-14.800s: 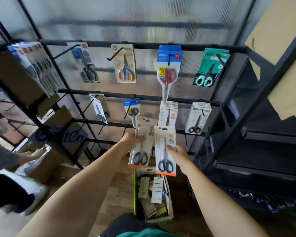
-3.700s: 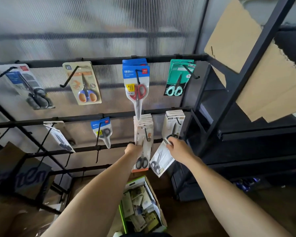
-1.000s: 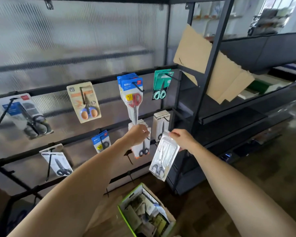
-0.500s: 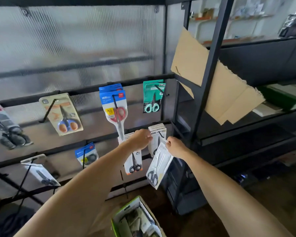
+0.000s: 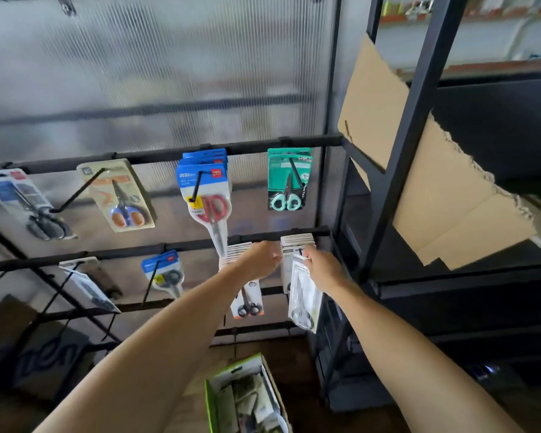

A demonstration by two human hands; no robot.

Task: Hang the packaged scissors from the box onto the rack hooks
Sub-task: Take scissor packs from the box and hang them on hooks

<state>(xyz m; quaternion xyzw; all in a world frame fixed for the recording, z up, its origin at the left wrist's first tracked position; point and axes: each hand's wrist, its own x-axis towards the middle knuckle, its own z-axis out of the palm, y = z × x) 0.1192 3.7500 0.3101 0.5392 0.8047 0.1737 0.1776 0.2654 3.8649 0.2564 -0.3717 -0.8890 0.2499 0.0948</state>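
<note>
Rack (image 5: 175, 153): grey-handled scissors pack far left, orange-handled pack (image 5: 119, 195) beside it, red-handled pack (image 5: 208, 201) mid, teal pack (image 5: 288, 179) right, all on top-rail hooks. Left hand (image 5: 258, 260) at mid rail, fingers curled on top of hung pack stack (image 5: 247, 300). Right hand (image 5: 324, 270) just beside, fingers pinching top of clear scissors pack (image 5: 303, 303), which hangs tilted in front of right stack (image 5: 297, 242). Box (image 5: 244, 398) on floor below, packs inside.
</note>
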